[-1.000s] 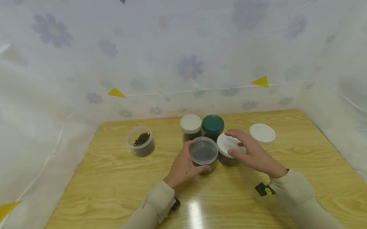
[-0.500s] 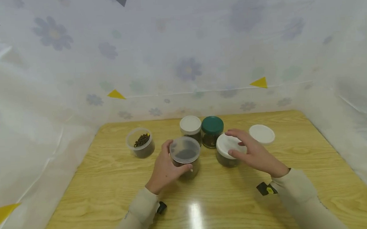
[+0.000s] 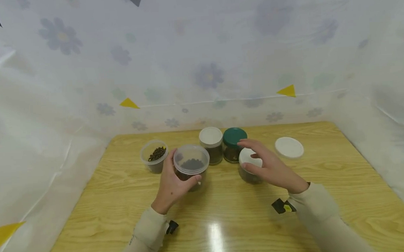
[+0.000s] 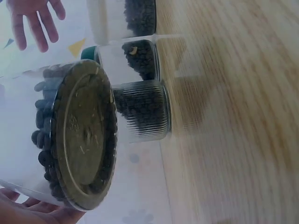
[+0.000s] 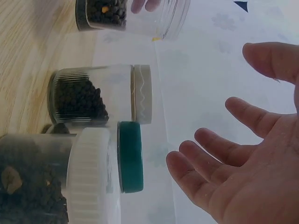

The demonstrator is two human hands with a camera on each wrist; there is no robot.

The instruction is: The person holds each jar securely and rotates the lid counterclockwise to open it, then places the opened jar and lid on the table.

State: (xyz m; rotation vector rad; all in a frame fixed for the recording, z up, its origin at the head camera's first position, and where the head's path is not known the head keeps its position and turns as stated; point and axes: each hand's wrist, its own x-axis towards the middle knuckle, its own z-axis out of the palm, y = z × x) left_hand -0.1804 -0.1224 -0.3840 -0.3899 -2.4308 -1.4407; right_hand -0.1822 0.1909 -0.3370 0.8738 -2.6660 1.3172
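Observation:
My left hand grips a clear plastic jar partly filled with dark, bean-like pieces. In the left wrist view the jar's ridged base is raised off the table; whether a clear lid covers its top, I cannot tell. My right hand, fingers relaxed and spread, hovers over a white-lidded jar and appears apart from it in the right wrist view. Behind stand a taller white-lidded glass jar and a green-lidded jar, both with dark contents.
An uncovered clear tub of dark pieces with a yellow bit stands at the left, close to the held jar. One loose white lid lies flat at the right. A flowered sheet hangs behind the wooden table.
My left hand has carried the jar leftward and up, away from the white-lidded jar toward the uncovered tub. The right hand has shifted slightly left and stays relaxed.

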